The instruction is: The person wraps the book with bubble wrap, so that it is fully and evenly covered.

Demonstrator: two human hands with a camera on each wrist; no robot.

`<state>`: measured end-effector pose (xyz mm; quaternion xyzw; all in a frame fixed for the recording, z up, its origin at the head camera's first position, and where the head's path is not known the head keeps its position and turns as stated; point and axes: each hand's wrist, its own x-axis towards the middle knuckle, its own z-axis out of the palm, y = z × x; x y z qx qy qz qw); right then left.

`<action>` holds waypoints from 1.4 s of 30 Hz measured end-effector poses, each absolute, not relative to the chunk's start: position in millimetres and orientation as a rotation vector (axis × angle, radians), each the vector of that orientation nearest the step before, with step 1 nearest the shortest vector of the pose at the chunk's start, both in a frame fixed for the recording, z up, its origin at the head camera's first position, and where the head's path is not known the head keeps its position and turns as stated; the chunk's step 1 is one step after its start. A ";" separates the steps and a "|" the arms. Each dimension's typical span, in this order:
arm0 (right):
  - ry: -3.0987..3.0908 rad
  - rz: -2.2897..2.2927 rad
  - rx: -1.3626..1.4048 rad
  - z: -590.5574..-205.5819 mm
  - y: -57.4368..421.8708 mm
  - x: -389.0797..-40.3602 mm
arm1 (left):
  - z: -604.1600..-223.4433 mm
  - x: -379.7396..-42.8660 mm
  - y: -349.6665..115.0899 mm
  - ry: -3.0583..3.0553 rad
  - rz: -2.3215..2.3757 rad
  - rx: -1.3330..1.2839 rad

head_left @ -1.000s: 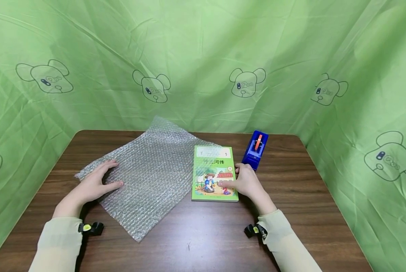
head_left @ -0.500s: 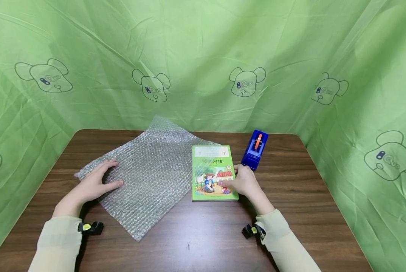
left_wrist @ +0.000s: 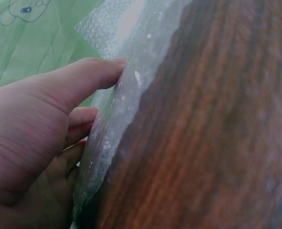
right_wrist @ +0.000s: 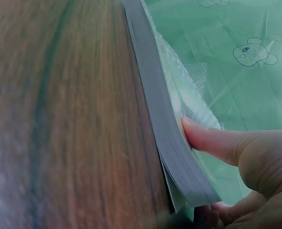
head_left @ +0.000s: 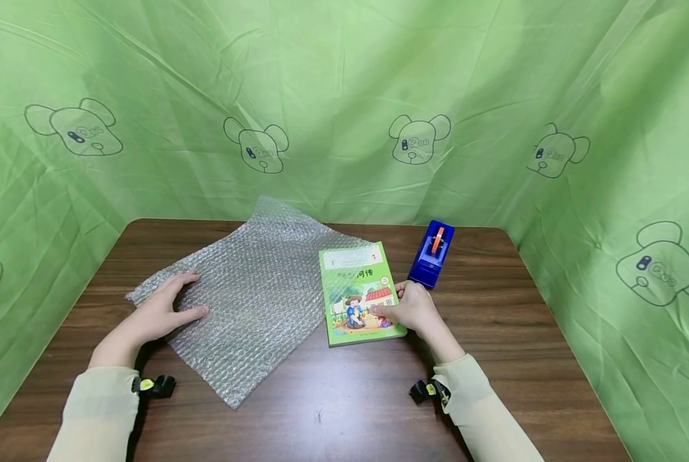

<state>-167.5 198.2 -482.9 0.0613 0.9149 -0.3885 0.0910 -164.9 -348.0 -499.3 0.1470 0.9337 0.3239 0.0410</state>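
A green paperback book (head_left: 363, 305) with a picture of a figure in a hat lies tilted, its top leaning left. My right hand (head_left: 415, 311) pinches its lower right edge, thumb on the cover and fingers curled at the side. In the right wrist view the page edges (right_wrist: 164, 124) face the camera beside the thumb. A clear bubble wrap sheet (head_left: 252, 282) spreads to the left, its right corner lying over the book's upper left part. My left hand (head_left: 156, 314) rests on the sheet's left edge, fingers spread and relaxed; the left wrist view shows the thumb on the wrap (left_wrist: 126, 95).
A blue tape dispenser (head_left: 431, 255) with an orange roll stands right of the book, near the table's back. The brown wooden table (head_left: 344, 410) is bordered by green curtains (head_left: 344, 96) at the back and sides.
The book's top has swung left in my right hand, further beneath the bubble wrap, while its lower right corner stays about in place. My left hand and the sheet hold still.
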 end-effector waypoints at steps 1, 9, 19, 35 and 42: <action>2.721 -1.157 0.175 -482.7 198.0 -167.2 | -499.4 -164.8 -348.2 2.860 0.995 0.455; 2.832 -1.009 0.134 -477.5 193.7 -164.4 | -500.6 -163.7 -349.6 2.855 0.996 0.453; 2.823 -1.099 0.154 -477.6 196.5 -164.8 | -499.4 -163.9 -348.5 2.857 1.011 0.471; 2.704 -1.337 0.104 -484.4 200.9 -165.1 | -502.4 -165.1 -350.3 2.841 0.989 0.441; 2.661 -1.415 -0.071 -489.2 213.6 -169.7 | -502.1 -164.9 -350.3 2.845 0.986 0.449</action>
